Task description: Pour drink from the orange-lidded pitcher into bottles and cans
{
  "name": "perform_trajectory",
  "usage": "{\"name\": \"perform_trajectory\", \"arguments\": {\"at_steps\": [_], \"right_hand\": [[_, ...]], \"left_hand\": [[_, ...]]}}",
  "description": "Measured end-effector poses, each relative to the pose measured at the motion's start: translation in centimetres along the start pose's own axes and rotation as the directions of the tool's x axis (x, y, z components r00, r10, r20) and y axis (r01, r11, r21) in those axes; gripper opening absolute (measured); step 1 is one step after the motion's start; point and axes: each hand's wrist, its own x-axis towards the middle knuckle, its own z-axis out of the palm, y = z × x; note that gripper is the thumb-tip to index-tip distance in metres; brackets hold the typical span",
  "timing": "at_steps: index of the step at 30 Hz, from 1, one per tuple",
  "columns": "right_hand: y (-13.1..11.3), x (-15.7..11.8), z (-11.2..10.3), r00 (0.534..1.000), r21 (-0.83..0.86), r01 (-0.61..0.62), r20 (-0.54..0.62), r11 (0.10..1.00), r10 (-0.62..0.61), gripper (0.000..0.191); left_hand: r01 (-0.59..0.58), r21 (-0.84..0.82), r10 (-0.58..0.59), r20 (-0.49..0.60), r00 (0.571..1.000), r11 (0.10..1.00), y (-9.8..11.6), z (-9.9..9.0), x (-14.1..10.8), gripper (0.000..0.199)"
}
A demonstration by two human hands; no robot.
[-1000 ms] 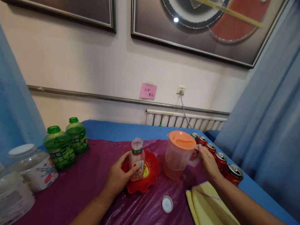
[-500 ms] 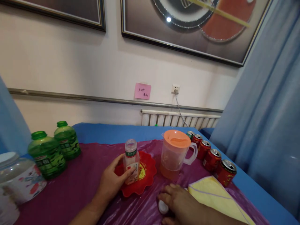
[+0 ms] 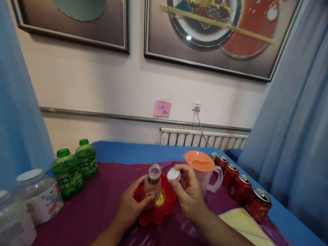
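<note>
Wrapped around a small clear bottle (image 3: 151,186) is my left hand (image 3: 133,201); the bottle's mouth is uncovered and a green band circles its neck. My right hand (image 3: 188,191) pinches a white bottle cap (image 3: 174,175) between thumb and fingers, just right of the bottle's mouth and apart from it. Below the bottle lies a red scalloped plate (image 3: 167,201) with a yellow print in its middle. A clear pitcher (image 3: 207,179) with an orange lid (image 3: 200,161) stands behind my right hand, which hides part of it.
Several open drink cans (image 3: 241,186) line the right side, near a folded yellow cloth (image 3: 242,223). At the left stand two green bottles (image 3: 67,174) and white-lidded jars (image 3: 38,198). A purple cover (image 3: 102,191) lies over the blue table surface (image 3: 123,154).
My right hand has picked up the white cap from the purple cover and raised it beside the bottle's mouth. My left hand still holds the bottle. The camera view has shifted.
</note>
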Motion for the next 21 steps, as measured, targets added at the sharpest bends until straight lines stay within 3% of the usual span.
{"name": "perform_trajectory", "arguments": {"at_steps": [3,10,16,21], "right_hand": [[1.2,0.2,1.8,0.990,0.156,-0.022,-0.138,0.988,0.043,0.027],[3.2,-1.6,1.4,0.998,0.068,-0.043,-0.040,0.997,0.046,0.029],[2.3,-2.1,0.0,0.985,-0.167,0.169,0.042,0.971,-0.165,0.049],[1.5,-2.1,-0.2,0.958,-0.175,0.284,0.087,0.943,-0.272,0.053]], "left_hand": [[-0.073,-0.006,0.073,0.030,0.997,0.997,0.0,-0.1,-0.2,0.063],[-0.179,0.004,0.178,0.072,0.981,0.984,-0.1,0.3,-0.8,0.063],[-0.215,0.046,0.209,0.112,0.971,0.976,-0.8,0.6,-1.4,0.068],[-0.270,0.095,0.258,0.122,0.958,0.958,-0.9,0.5,-1.7,0.069]]}}
